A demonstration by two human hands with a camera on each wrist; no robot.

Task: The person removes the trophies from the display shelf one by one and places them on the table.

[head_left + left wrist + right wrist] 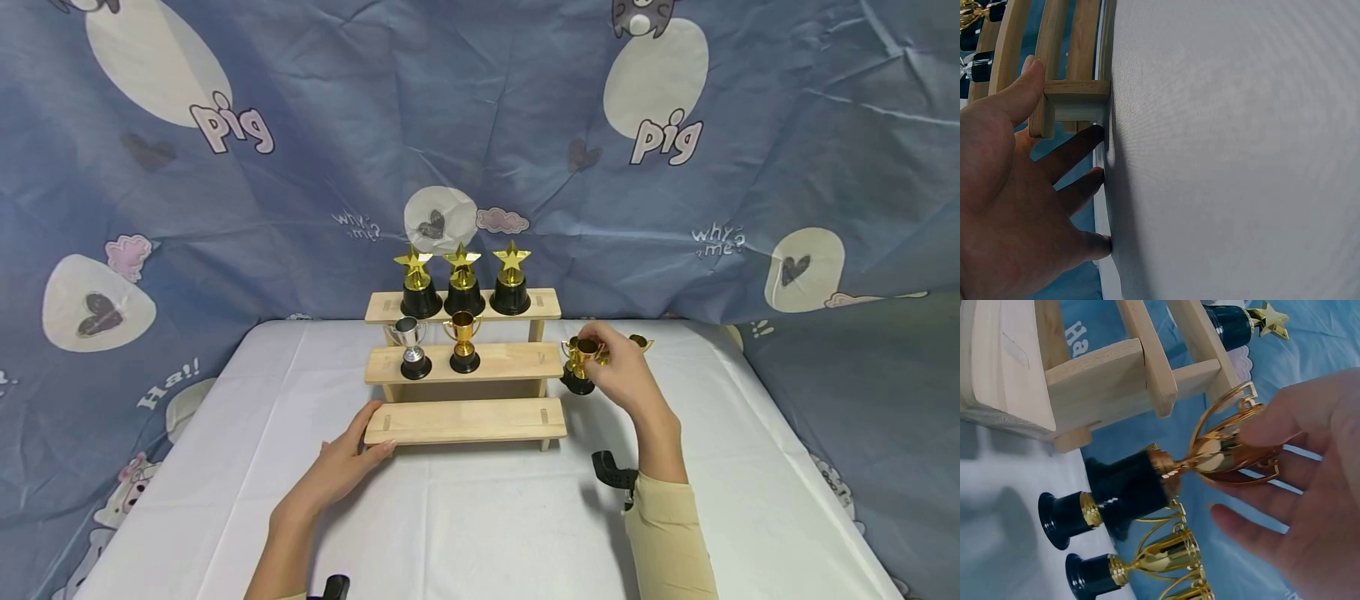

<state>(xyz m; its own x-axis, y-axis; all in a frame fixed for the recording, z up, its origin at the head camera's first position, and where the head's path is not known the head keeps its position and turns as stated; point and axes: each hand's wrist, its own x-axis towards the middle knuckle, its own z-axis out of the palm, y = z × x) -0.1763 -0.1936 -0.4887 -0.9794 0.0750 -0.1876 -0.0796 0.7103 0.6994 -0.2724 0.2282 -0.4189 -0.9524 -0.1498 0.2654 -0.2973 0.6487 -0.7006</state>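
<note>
A three-step wooden display stand stands on the white-covered table. My left hand holds the left end of its lowest step, thumb at the front edge and index finger behind; the other fingers are spread toward the cloth in the left wrist view. Right of the stand, my right hand pinches a gold trophy cup by its bowl, and its black base tilts in the right wrist view. More gold trophy cups stand close by, partly hidden by the hand in the head view.
Several trophies occupy the stand: star trophies along the top step, a silver cup and a gold cup on the middle one. A blue printed cloth hangs behind the table.
</note>
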